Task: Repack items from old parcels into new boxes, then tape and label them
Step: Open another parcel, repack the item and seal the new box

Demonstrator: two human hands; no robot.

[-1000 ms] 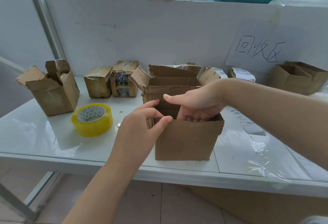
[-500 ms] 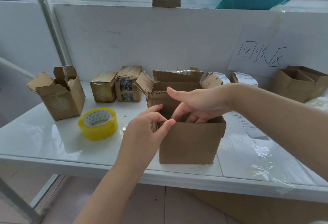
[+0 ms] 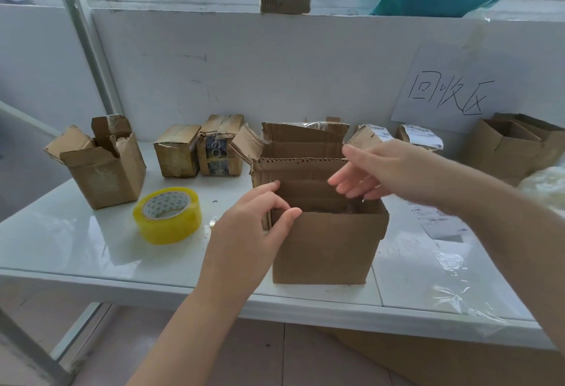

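Handwritten 回收区 on wall sheet (image 3: 443, 85). Pinching corner of open box (image 3: 327, 245) with left hand (image 3: 247, 232) on glossy white table (image 3: 76, 242). Above, right hand (image 3: 388, 171) with fingers loose, apart

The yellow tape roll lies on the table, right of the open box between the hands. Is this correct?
No. The head view shows the yellow tape roll on the table left of the open box, not right of it.
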